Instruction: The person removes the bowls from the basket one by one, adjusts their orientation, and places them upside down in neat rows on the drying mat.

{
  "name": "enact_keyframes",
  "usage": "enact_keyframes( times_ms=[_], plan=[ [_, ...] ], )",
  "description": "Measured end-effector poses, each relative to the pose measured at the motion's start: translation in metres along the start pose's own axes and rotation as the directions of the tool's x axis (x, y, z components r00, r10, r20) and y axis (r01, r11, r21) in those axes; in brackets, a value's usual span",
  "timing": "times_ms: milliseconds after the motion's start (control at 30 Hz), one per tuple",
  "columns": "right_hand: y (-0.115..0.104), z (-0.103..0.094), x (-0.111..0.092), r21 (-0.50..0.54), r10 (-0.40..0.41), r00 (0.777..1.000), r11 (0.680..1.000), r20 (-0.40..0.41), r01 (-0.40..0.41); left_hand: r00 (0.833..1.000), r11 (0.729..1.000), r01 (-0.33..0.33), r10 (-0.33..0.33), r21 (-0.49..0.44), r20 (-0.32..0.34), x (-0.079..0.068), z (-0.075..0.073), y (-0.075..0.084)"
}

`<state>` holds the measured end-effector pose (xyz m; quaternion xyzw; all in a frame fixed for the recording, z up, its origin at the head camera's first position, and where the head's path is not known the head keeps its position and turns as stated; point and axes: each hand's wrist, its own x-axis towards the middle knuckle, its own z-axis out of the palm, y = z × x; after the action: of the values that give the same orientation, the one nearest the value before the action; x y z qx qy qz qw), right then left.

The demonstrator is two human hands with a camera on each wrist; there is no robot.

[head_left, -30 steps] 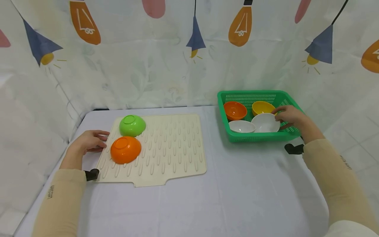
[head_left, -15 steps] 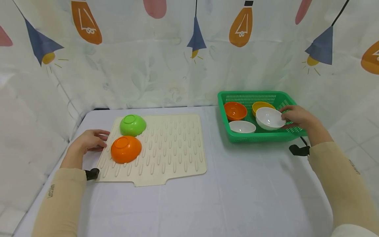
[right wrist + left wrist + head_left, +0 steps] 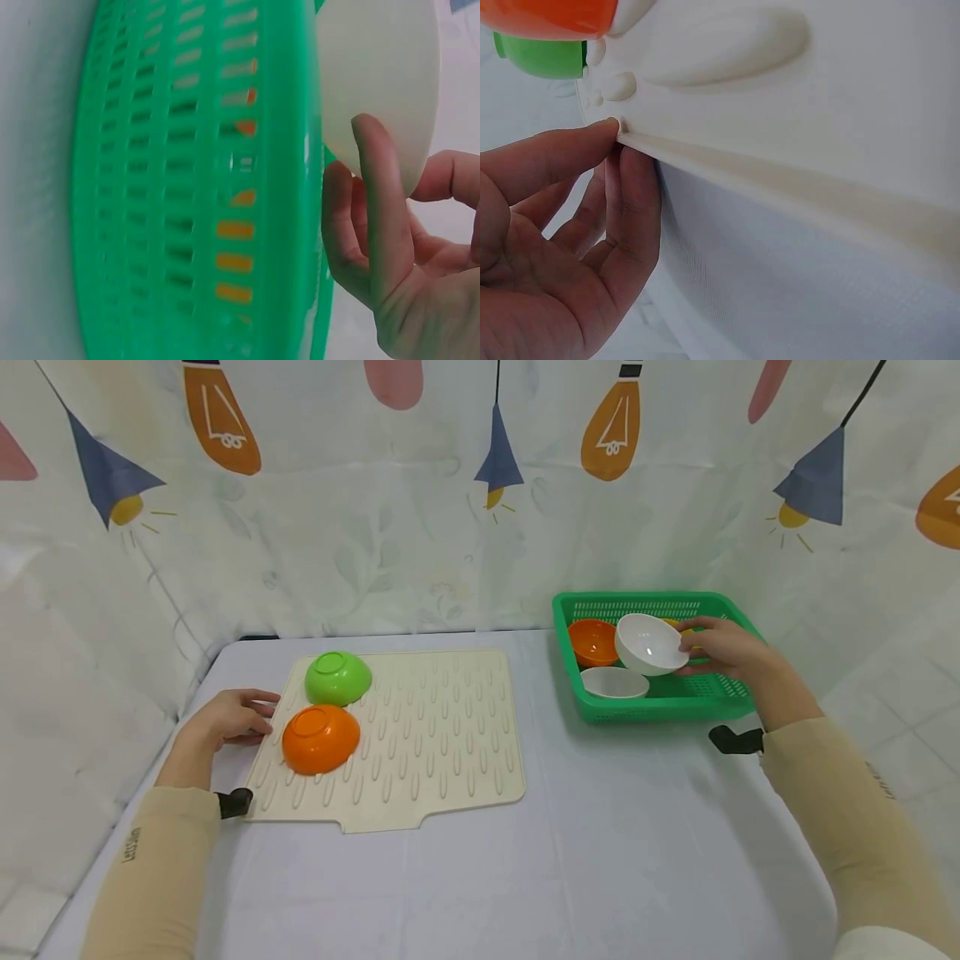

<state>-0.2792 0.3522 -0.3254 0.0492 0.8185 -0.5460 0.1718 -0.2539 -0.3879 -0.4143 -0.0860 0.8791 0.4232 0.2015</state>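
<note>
In the head view my right hand point(image 3: 723, 647) pinches a white bowl point(image 3: 647, 645) by its right rim, lifted and tilted above the green basket point(image 3: 667, 708). The right wrist view shows the thumb and fingers on that bowl point(image 3: 382, 82) beside the basket wall point(image 3: 289, 187). My left hand point(image 3: 234, 717) pinches the left edge of a cream draining mat point(image 3: 442, 735); in the left wrist view the thumb lies on top of the mat edge point(image 3: 727, 165), with fingers beneath. On the mat, an orange bowl point(image 3: 321, 740) and a green bowl point(image 3: 337, 678) sit upside down.
Inside the basket are an orange bowl point(image 3: 592, 642), another white bowl point(image 3: 615, 682) and a yellow bowl point(image 3: 688, 625), mostly hidden by the lifted bowl and hand. A white cloth point(image 3: 480, 885) covers the table; a patterned curtain point(image 3: 420, 552) hangs behind.
My right hand has raised the white bowl from the basket floor, first a little rightward, then up and left over the basket. The left hand holds the mat edge as before.
</note>
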Motion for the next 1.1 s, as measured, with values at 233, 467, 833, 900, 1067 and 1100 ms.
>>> enact_keyframes(
  times_ms=[233,467,833,900,1067,1100],
  plan=[
    [-0.015,0.023,0.006,0.052,-0.025,0.999,0.998,0.029,0.023,1.0,1.0,0.007,-0.007,0.0,-0.004,-0.001,0.001,-0.001],
    [-0.025,0.044,0.011,0.079,-0.039,0.998,0.996,0.05,0.035,1.0,1.0,-0.018,0.018,0.018,0.008,-0.005,-0.001,-0.005],
    [-0.038,0.075,0.01,0.165,-0.071,0.994,0.985,0.084,0.057,0.989,0.988,-0.115,0.123,0.101,-0.079,-0.019,-0.004,0.025],
    [-0.041,0.08,0.009,0.178,-0.085,0.993,0.982,0.088,0.068,0.984,0.985,-0.14,0.15,0.106,-0.096,-0.022,-0.003,0.037],
    [-0.049,0.097,0.011,0.18,-0.09,0.991,0.981,0.096,0.072,0.972,0.973,-0.201,0.213,0.113,-0.099,-0.03,0.01,0.067],
    [-0.051,0.101,0.012,0.185,-0.088,0.991,0.98,0.097,0.069,0.969,0.969,-0.217,0.228,0.115,-0.098,-0.032,0.014,0.074]
  ],
)
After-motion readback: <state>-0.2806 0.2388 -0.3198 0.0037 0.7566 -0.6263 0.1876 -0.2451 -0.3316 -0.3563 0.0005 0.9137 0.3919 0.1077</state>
